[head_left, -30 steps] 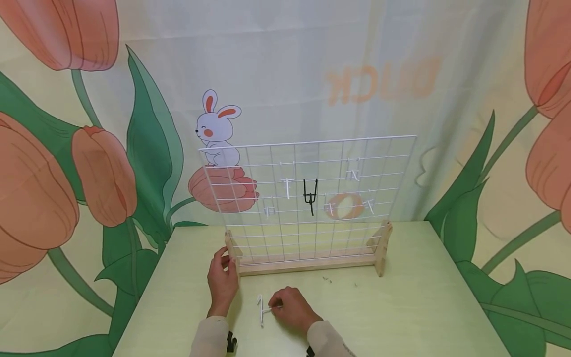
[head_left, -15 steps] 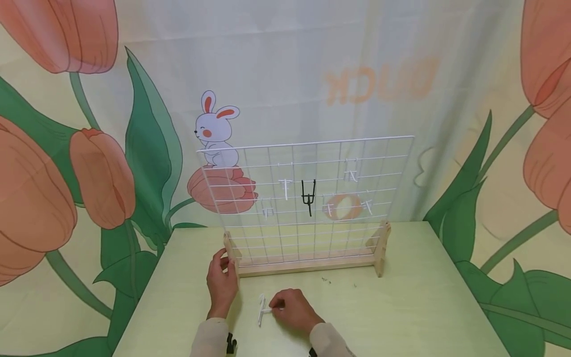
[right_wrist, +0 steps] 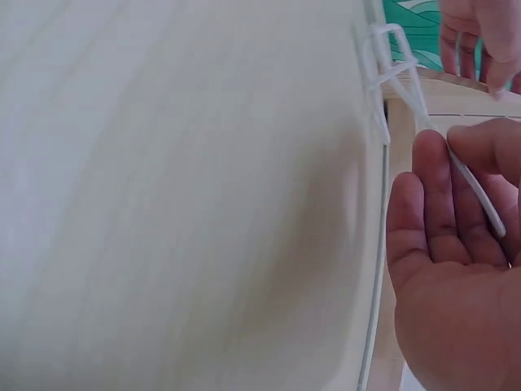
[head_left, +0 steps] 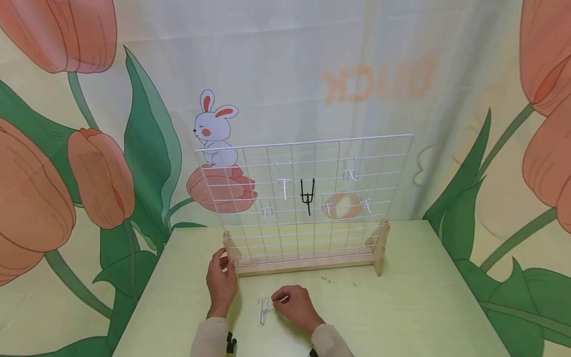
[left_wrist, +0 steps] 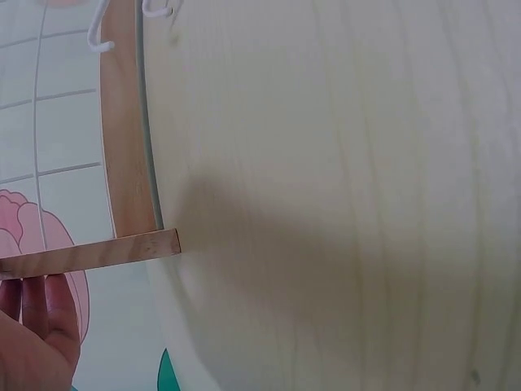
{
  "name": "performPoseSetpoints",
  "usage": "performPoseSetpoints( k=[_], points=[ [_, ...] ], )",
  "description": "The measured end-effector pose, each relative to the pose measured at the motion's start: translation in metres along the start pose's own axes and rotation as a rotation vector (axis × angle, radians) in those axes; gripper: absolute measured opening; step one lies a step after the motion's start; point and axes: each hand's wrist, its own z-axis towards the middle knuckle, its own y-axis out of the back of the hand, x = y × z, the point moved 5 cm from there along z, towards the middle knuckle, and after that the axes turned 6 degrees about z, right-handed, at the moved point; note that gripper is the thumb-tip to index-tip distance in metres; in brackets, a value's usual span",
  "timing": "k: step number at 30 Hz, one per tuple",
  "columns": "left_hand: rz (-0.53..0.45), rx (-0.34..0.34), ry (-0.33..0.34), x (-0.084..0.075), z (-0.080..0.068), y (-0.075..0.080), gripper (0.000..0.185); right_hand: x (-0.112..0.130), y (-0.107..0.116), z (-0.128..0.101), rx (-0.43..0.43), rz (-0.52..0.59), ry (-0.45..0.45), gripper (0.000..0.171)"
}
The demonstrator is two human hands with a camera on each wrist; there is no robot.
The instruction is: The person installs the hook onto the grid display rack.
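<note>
A white wire display hook (head_left: 263, 310) is held just above the tabletop. My right hand (head_left: 296, 307) pinches its long prong between thumb and fingers; in the right wrist view the hook's bent frame (right_wrist: 395, 61) sticks out beyond the fingertips. My left hand (head_left: 221, 282) holds the left wooden upright of the grid stand (head_left: 308, 267), thumb toward the front. In the left wrist view its fingers (left_wrist: 57, 305) lie against the upright's outer face (left_wrist: 98, 254). The white wire grid panel (head_left: 292, 238) stands in the wooden base.
Several white hooks, one of them a white hook (head_left: 284, 187) at upper left, hang on the grid around a black hook (head_left: 307, 197). Small dark bits (head_left: 325, 279) lie on the pale table (head_left: 415, 307). A printed curtain (head_left: 285, 74) hangs behind.
The right hand has turned the hook slightly, so its frame shows at another angle with the prong toward the fingers. My left hand stays on the upright.
</note>
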Motion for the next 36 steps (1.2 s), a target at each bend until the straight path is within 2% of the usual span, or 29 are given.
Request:
performPoseSetpoints(
  k=[9, 18, 26, 36],
  points=[
    [0.005, 0.010, 0.016, 0.000, 0.000, -0.002, 0.040, 0.004, 0.009, -0.003, -0.149, 0.098, -0.018, 0.016],
    [0.000, 0.008, 0.024, -0.002, -0.001, -0.001, 0.040, 0.009, 0.013, -0.005, -0.215, 0.120, -0.051, 0.004],
    [0.007, 0.015, 0.031, -0.001, -0.002, -0.001, 0.040, 0.028, 0.020, -0.006, -0.257, 0.103, 0.057, 0.005],
    [0.008, -0.002, 0.016, 0.000, -0.001, -0.001, 0.040, 0.063, 0.028, -0.005, -0.326, 0.140, 0.200, 0.004]
  ],
)
